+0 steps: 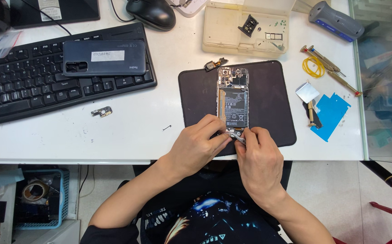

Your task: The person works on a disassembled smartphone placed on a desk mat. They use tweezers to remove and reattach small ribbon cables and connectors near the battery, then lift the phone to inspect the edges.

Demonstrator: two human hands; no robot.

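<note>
Small black part (248,25) and screws in beige tray (218,27)

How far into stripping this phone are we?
Done: back cover off, lying on the keyboard; small parts sit in the tray. In hand: left hand and right hand work a metal piece at the opened phone's bottom end. Left: battery and upper board remain in place.

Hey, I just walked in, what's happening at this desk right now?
A person is working on an opened smartphone lying on a dark mat, its back removed and battery exposed. The left hand and right hand both pinch at a small metal part at the phone's near end. The detached back cover rests on the keyboard; screwdrivers and a parts tray sit nearby.
</note>
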